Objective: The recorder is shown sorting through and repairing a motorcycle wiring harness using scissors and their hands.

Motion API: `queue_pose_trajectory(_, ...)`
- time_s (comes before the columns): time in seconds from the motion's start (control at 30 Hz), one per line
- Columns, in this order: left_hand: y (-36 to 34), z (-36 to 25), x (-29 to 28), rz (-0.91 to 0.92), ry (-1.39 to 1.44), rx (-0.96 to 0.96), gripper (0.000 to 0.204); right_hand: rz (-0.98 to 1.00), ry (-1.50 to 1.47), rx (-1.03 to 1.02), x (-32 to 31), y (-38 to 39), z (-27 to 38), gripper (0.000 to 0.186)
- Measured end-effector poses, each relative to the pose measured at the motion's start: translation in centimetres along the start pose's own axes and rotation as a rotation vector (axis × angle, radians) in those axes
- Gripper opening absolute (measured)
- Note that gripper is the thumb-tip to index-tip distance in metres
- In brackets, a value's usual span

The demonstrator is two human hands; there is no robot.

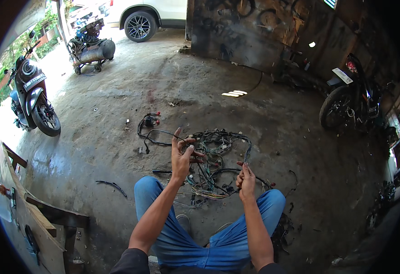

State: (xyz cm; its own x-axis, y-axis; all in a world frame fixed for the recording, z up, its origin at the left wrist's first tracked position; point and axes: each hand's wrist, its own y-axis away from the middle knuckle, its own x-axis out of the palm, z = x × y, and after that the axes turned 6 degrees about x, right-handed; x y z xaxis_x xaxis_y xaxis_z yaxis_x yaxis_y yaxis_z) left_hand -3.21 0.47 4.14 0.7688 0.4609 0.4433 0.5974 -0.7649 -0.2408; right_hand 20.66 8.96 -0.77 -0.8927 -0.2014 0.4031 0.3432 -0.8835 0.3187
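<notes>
A tangled wiring harness (218, 137) of black-wrapped branches, thin coloured wires and small connectors is in front of me, between and beyond my knees. My left hand (181, 157) is raised at its left side, fingers apart; whether a strand rests against them is hard to see. My right hand (246, 180) is closed round a dark taped branch at the harness's right side. Off to the left, one branch ends in a black part with red connectors (157, 122).
A wooden bench (40, 208) stands at my left, near a loose piece of black tubing (112, 186). Farther off are a scooter (36, 98), an air compressor (92, 52), a white car (170, 13) and a motorcycle (346, 100). Dark scraps (281, 233) lie by my right leg.
</notes>
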Motion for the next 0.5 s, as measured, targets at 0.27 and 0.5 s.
queue_pose_trajectory(0.27, -0.52, -0.43, -0.68, -0.078, -0.024, -0.042, 0.072, 0.039, -0.006, 0.003, 0.3, -0.61, -0.49, 0.042)
queue_pose_trajectory(0.5, -0.53, 0.36, -0.51, -0.061, -0.07, -0.057, 0.071, 0.026, -0.021, 0.007, -0.22, -0.6, -0.7, 0.041)
